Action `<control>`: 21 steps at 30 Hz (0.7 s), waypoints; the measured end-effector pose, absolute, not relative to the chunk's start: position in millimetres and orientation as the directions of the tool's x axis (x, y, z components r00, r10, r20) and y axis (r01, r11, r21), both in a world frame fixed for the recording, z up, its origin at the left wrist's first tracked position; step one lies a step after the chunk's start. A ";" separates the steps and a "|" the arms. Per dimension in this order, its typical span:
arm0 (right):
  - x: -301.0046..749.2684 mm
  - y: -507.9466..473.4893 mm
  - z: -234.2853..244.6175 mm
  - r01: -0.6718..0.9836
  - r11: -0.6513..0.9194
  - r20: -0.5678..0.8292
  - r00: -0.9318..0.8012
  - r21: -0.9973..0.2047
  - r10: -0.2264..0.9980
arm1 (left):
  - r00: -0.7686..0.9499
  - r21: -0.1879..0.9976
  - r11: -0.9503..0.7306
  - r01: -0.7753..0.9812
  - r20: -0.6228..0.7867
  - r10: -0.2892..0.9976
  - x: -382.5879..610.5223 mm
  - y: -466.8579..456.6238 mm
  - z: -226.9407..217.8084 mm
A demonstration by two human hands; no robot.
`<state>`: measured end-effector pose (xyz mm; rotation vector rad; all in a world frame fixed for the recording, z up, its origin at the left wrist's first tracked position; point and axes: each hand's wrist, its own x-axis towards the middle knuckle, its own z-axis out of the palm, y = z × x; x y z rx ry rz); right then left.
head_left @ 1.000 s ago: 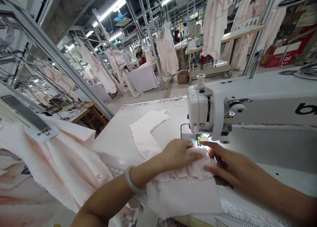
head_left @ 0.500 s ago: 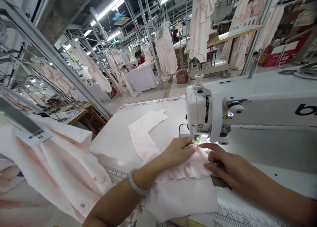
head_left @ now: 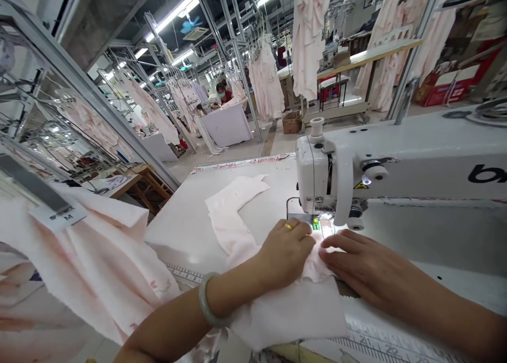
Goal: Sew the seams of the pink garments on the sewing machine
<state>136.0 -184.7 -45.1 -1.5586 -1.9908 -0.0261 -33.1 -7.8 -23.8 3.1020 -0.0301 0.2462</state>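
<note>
Fabric, pale pink and ruffled, lies at six o'clock from the sewing machine head; my left hand curls closed on it, my right hand pinches its edge.

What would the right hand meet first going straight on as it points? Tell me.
Probably the left hand, beyond the pink fabric at the tips of the right hand; depth is unclear.

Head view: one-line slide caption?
Left hand and right hand on pale pink cloth, in front of a white sewing machine's lit stitching area.
</note>
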 end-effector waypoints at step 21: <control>152.6 -178.1 -61.2 0.960 0.268 0.562 -0.179 -0.079 0.808 | 0.965 0.149 -0.959 -0.239 0.146 -0.218 -38.5 20.1 -38.8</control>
